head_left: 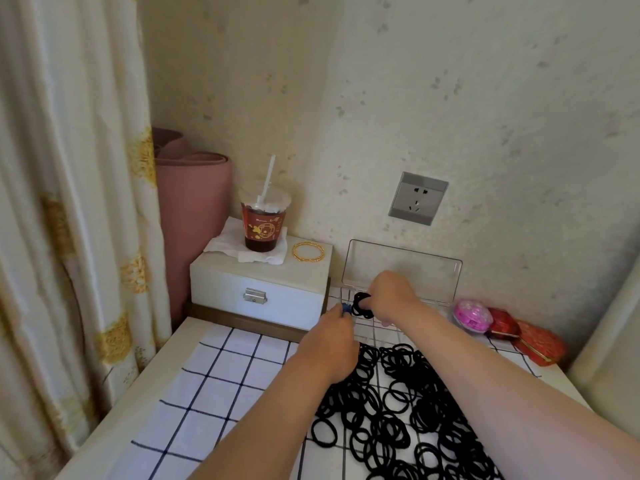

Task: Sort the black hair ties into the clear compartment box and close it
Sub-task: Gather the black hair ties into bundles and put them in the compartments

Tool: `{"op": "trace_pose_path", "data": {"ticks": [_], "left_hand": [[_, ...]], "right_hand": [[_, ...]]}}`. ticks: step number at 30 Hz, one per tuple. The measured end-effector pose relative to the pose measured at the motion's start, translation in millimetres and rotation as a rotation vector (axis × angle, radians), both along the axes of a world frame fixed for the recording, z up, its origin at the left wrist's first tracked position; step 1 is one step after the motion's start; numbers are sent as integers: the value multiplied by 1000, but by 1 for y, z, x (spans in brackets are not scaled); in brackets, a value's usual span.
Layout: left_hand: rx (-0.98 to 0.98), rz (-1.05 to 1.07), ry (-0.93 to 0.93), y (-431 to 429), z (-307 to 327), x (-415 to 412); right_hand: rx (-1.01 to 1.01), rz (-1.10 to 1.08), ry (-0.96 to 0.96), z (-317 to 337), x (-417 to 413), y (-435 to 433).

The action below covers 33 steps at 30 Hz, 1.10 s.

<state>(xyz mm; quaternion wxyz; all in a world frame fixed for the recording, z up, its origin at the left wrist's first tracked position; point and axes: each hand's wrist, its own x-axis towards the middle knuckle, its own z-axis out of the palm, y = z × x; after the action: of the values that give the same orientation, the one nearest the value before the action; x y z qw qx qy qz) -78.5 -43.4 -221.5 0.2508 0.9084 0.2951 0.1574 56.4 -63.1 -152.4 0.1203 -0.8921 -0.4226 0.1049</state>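
While its lid (415, 271) stands open against the far wall, the clear compartment box (375, 330) sits on the counter (166, 362) beyond a loose pile of black hair ties (398, 403). The right hand (393, 294) pinches a bunch of ties (362, 304) over the box's left end. Just beside it, the left hand (330, 336) pinches a small blue thing (345, 309).

The pale table (173, 348) carries a checked cloth (221, 375) strewn with black hair ties (398, 403), the clear box (401, 268) and red cases (533, 341).

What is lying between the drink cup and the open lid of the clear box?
In the head view, gold bangles lie there, on top of the white drawer box, between the drink cup and the clear box's lid.
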Motion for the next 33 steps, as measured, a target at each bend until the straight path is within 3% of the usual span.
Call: {"op": "trace_pose_path", "data": {"ticks": [12,15,20,25,28,31,33], "left_hand": [[-28,-32,-11,1,1,-2],[-33,-53,-8,-2,5,-6],[-11,-63,38,-2,7,-8],[-12,-53,50,-1,5,-6],[-29,-56,53,-1,5,-5],[-28,-58,57,0,5,-6],[-29,-63,51,0,5,-6]], "right_hand": [[-110,33,-233,-9,-4,3],[-197,39,-160,-17,-5,0],[-163,169,23,-9,9,-7],[-117,233,86,10,8,-22],[-104,254,19,-2,6,-29],[-264,291,-130,-17,-1,-36],[-272,304,-126,-21,-3,-39]]}}
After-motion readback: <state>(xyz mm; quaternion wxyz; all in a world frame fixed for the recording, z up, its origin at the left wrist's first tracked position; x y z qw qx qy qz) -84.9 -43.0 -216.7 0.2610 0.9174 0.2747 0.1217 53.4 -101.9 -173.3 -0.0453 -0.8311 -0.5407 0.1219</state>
